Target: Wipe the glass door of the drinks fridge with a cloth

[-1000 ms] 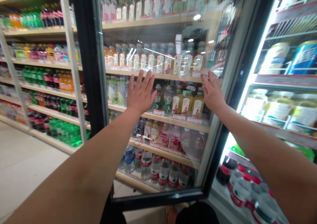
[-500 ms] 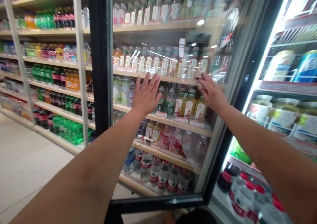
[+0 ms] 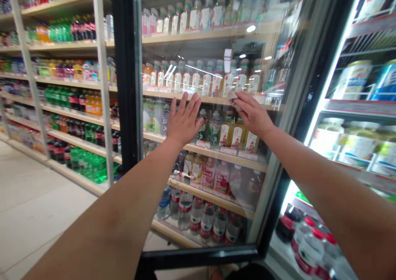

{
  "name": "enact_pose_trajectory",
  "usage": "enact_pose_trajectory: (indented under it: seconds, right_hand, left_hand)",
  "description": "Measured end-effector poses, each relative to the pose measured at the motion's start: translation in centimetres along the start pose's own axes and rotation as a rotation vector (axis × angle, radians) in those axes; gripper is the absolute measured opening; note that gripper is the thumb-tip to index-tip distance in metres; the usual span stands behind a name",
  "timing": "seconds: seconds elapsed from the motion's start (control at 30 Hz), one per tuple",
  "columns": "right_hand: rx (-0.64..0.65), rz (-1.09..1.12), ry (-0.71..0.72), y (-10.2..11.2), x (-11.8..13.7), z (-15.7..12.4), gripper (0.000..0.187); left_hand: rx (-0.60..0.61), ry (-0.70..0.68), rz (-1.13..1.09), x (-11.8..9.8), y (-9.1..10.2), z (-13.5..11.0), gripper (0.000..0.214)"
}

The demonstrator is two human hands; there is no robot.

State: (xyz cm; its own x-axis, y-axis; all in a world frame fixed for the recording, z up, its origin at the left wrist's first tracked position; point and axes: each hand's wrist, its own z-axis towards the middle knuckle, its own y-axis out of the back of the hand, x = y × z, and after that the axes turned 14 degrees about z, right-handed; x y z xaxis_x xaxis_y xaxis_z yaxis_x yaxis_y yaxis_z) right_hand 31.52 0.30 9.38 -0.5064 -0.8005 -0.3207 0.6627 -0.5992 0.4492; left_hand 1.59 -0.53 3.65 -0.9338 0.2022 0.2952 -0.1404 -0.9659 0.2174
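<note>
An open glass cooler door with a black frame stands in front of me. My left hand lies flat on the glass with its fingers spread, holding nothing. My right hand is also against the glass, to the right of the left hand. Its fingers press a small pale wad onto the pane; I cannot make out what the wad is. Through the glass I see shelves of bottled drinks.
The lit cooler interior is open on the right, with cans, jars and red-capped bottles low down. Long store shelves of soft drinks run along the left above a pale tiled floor.
My right hand has slid left across the glass, closer to the left hand, with the pale wad now showing at its fingertips. The left hand has stayed flat in place.
</note>
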Motion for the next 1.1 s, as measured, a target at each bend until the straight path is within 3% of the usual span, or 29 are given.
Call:
enact_pose_trajectory:
  seconds: [0.1, 0.2, 0.33, 0.4, 0.6, 0.77, 0.87, 1.03, 1.1]
  right_hand:
    - [-0.136, -0.055, -0.108, 0.5, -1.0, 1.4, 0.054]
    - [-0.22, -0.109, -0.14, -0.5, -0.4, 1.3, 0.053]
    - [0.029, -0.057, 0.033, -2.9, 2.3, 0.5, 0.048]
    - [0.088, -0.046, 0.042, -2.9, 2.4, 0.9, 0.048]
    - [-0.219, -0.165, -0.184, -1.4, -0.4, 2.0, 0.045]
    - [-0.075, -0.082, -0.041, -2.6, 1.0, 1.1, 0.048]
    - [-0.028, -0.019, 0.002, -2.0, 0.2, 2.1, 0.051]
    - [-0.284, -0.108, -0.143, -1.5, -2.3, 3.8, 0.049]
    - [-0.296, -0.142, -0.123, -2.0, -1.9, 3.7, 0.048]
  left_hand:
    - [-0.002, 0.005, -0.01, 0.0, 0.0, 0.0, 0.067]
    - [0.009, 0.006, -0.019, 0.0, 0.1, 0.0, 0.066]
    - [0.027, 0.003, -0.004, -0.1, 0.1, 0.0, 0.067]
    - [0.021, -0.001, 0.008, 0.0, 0.0, -0.1, 0.067]
    - [0.032, 0.002, 0.023, 0.0, -0.1, -0.1, 0.067]
    - [0.025, 0.024, -0.029, -0.3, 0.0, 0.1, 0.07]
    - [0.02, 0.032, -0.034, -0.3, -0.2, 0.1, 0.07]
    - [0.025, 0.028, -0.024, -0.2, -0.2, 0.2, 0.071]
    - [0.019, 0.023, -0.024, -0.2, -0.2, 0.2, 0.071]
